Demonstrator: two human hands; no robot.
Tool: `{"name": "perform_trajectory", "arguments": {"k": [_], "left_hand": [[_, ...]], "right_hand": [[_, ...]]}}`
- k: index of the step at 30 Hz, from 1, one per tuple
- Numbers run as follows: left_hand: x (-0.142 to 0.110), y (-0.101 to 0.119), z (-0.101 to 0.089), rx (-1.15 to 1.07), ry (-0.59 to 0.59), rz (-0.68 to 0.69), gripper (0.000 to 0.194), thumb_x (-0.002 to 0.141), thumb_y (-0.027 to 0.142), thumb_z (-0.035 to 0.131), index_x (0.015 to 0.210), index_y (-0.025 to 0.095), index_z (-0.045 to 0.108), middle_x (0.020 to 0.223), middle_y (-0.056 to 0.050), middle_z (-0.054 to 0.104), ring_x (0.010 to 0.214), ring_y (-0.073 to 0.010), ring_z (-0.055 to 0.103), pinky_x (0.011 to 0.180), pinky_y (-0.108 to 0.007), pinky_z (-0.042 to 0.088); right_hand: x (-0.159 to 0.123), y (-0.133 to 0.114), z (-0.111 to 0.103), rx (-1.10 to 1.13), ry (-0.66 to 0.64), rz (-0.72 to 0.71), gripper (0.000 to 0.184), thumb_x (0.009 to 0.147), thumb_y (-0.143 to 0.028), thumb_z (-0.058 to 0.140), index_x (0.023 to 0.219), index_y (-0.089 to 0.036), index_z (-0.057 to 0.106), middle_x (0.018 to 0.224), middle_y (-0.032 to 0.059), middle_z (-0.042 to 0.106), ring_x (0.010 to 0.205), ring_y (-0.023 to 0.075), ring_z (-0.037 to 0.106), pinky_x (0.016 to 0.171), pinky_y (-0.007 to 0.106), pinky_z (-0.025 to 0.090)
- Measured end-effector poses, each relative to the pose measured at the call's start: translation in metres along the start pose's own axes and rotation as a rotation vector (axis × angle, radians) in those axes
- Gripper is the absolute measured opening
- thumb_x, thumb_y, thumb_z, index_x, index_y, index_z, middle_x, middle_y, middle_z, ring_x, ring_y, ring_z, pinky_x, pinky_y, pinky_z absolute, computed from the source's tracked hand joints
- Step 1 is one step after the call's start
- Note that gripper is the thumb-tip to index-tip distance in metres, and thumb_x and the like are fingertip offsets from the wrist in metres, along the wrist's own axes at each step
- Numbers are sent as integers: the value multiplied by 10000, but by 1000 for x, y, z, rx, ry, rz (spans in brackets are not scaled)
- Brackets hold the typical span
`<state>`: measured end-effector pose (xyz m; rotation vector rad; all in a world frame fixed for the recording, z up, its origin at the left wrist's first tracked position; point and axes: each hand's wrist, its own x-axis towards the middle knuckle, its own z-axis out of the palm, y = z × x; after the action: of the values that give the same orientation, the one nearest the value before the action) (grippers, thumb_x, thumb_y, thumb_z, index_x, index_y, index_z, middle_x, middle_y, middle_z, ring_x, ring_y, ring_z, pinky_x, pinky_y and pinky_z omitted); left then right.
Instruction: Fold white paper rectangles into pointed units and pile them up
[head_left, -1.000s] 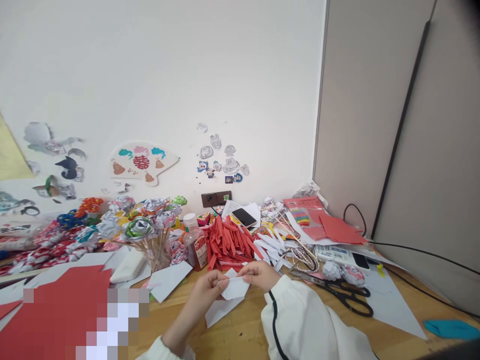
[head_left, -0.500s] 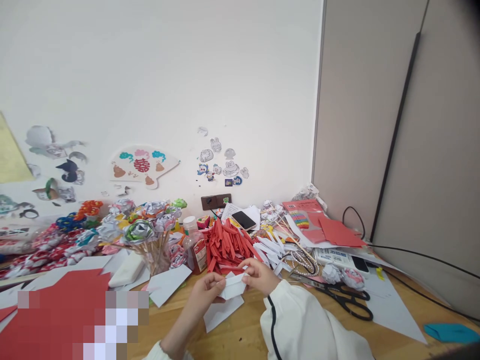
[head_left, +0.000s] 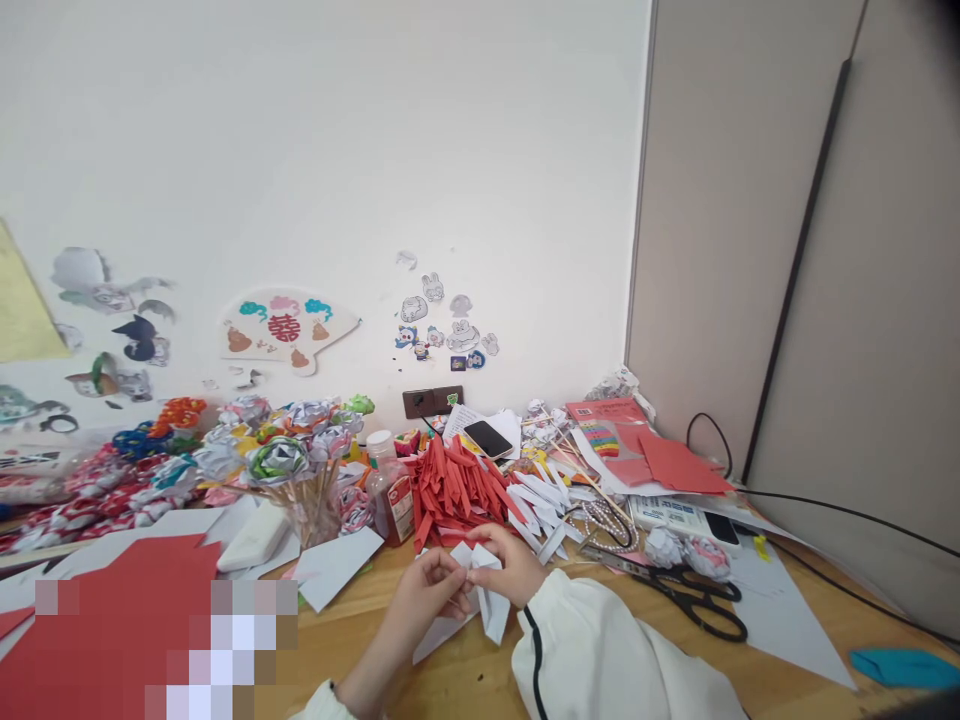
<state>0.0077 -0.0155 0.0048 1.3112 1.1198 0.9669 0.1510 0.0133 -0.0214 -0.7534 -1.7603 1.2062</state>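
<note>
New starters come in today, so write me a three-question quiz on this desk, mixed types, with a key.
1. What is the right hand holding?
a) a phone
b) folded white paper
c) a blue piece
2. True or false: the bottle stands to the left of the heap of red strips.
3. Fill in the colour: the scissors have ____ handles.

Key: 1. b; 2. true; 3. black.

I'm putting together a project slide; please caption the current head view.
Left hand and right hand holding folded white paper over a wooden table, near red paper strips and black-handled scissors.
</note>
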Motion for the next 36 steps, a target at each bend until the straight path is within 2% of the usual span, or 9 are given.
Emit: {"name": "perform_trajectory", "arguments": {"k": [3,7,10,14,17,20,26,32,36], "left_hand": [[1,-1,0,30,47,40,297,583,430,572,598,172,425,436,58,522,331,-86,496,333,-189,386],[0,-6,2,136,68,166,274,582,381,591,706,171,467,431,96,444,289,-60,421,270,-160,311],[0,-8,3,164,60,194,245,566,353,613,632,164,472,419,95,430,308,-65,436,290,-166,326],[3,-7,-3,57,98,160,254,584,360,601,583,175,428,403,70,501,354,-96,506,365,-199,412],[4,-1,-11,-89,218,138,257,578,350,614,613,175,428,482,50,554,476,-125,586,488,-240,484],[3,5,-17,-134,288,87,274,555,332,637,658,172,440,503,40,570,504,-141,609,516,-248,492],[-2,10,-16,-47,82,19,292,550,343,639,719,133,526,481,15,592,439,-140,591,458,-235,472],[-2,11,-20,-132,31,-12,369,572,331,631,864,147,502,510,6,624,474,-159,607,504,-265,483],[-1,12,-22,-155,56,-4,327,573,308,630,821,125,521,521,-26,643,495,-165,613,530,-264,483]], "right_hand": [[0,6,2,-86,-21,35,379,637,-177,542,996,-201,424,678,-28,544,582,105,501,551,212,369],[-2,5,5,-261,-29,32,537,559,-144,600,1054,-227,408,620,-56,544,582,111,501,581,215,362],[-4,3,5,-272,-57,16,610,545,-149,616,1100,-236,380,615,-57,552,595,117,509,594,221,365],[-2,5,0,-70,-61,71,551,568,-258,624,1067,-197,400,654,-27,557,569,111,516,540,221,383],[4,7,-9,140,-76,157,392,611,-407,563,889,-150,464,646,4,562,510,109,523,492,238,403],[9,10,-17,218,14,188,389,577,-454,567,788,-149,451,560,-13,550,447,105,517,473,247,412],[9,16,-18,111,78,172,304,567,-346,609,774,-156,493,536,-53,497,395,71,477,418,219,410],[7,3,-17,198,86,86,277,598,-342,588,782,-150,511,553,-48,492,429,69,485,429,216,432],[6,-1,-16,200,125,31,235,609,-328,582,748,-143,536,590,-21,518,493,87,501,441,221,444]]}}
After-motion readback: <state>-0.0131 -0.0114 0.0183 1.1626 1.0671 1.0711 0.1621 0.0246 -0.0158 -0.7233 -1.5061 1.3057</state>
